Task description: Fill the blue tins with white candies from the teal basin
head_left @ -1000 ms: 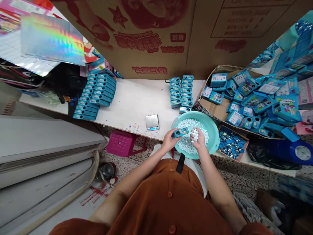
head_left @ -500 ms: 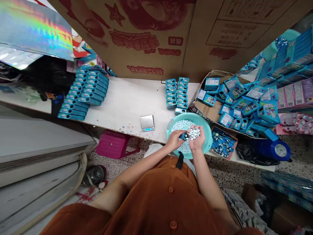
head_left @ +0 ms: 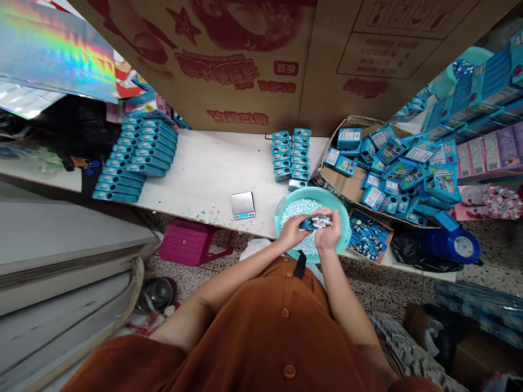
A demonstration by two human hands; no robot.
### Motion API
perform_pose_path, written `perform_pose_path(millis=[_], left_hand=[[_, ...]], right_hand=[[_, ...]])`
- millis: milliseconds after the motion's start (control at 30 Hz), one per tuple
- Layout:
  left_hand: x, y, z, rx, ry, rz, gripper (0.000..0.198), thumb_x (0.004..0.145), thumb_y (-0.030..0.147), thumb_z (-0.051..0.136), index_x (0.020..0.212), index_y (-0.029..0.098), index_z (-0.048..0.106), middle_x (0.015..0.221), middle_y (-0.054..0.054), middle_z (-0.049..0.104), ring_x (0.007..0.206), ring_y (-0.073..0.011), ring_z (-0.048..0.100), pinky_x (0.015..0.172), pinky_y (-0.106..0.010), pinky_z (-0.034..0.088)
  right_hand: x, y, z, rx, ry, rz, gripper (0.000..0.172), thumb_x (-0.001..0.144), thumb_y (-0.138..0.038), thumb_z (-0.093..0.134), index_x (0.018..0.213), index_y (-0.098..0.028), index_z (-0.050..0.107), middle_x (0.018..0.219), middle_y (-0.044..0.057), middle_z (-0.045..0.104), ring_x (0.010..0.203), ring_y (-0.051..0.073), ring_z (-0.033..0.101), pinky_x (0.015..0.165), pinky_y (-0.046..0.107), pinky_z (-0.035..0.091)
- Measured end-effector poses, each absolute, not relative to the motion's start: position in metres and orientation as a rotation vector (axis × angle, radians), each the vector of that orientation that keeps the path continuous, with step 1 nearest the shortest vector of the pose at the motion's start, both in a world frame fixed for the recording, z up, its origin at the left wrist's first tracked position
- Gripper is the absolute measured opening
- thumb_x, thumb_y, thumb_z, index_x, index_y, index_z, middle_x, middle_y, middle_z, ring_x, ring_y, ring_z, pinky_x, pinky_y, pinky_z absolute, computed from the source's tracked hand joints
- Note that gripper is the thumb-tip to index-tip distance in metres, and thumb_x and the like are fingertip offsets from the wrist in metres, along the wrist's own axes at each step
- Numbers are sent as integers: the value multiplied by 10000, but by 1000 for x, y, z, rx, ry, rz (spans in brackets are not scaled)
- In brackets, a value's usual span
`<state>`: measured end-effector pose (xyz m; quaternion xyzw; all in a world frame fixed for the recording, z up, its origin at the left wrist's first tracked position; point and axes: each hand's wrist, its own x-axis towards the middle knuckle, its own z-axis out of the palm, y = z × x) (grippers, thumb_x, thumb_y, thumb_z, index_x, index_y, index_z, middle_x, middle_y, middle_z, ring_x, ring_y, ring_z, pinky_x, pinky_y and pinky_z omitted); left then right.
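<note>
My left hand [head_left: 293, 232] grips a small blue tin [head_left: 305, 224] over a teal basin [head_left: 342, 209] filled with small white candies [head_left: 296, 207]. My right hand [head_left: 329, 234] is cupped around a handful of the white candies [head_left: 321, 221] and held right against the tin's open side. Both hands hover above the basin's near half.
A small silver scale [head_left: 242, 204] sits left of the basin on the white table [head_left: 212, 169]. Stacked blue tins [head_left: 293, 154] stand behind the basin, more [head_left: 134, 158] at far left. A cardboard box of blue tins [head_left: 392, 163] lies right, a tray of lids [head_left: 368, 237] beside the basin. A pink stool [head_left: 192, 245] is below.
My right hand lifted a handful of candies from the basin and brought it against the tin in my left hand. The view shifted slightly.
</note>
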<state>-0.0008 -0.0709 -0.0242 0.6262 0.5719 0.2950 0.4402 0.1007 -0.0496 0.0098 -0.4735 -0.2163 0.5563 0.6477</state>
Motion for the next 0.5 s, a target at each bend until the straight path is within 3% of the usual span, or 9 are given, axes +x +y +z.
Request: perform_pose_path(millis=[200, 500], left_hand=[[3, -73, -28, 1590, 1412, 730, 448, 674, 133, 694, 1110, 205, 621, 1089, -50, 669, 1022, -204, 611, 931, -344, 468], [9, -74, -26, 1622, 1337, 798, 446, 659, 83, 678, 1085, 203, 626, 1084, -55, 665, 1029, -209, 602, 932, -357, 467]], right_hand=[[103, -52, 9, -1123, -472, 1236, 396, 875, -402, 426, 591, -175, 583, 628, 5, 563, 642, 129, 564, 694, 303, 439], [105, -52, 18, -1147, -388, 1228, 403, 848, -469, 461, 573, -179, 515, 566, -35, 455, 499, 80, 450, 511, 240, 360]])
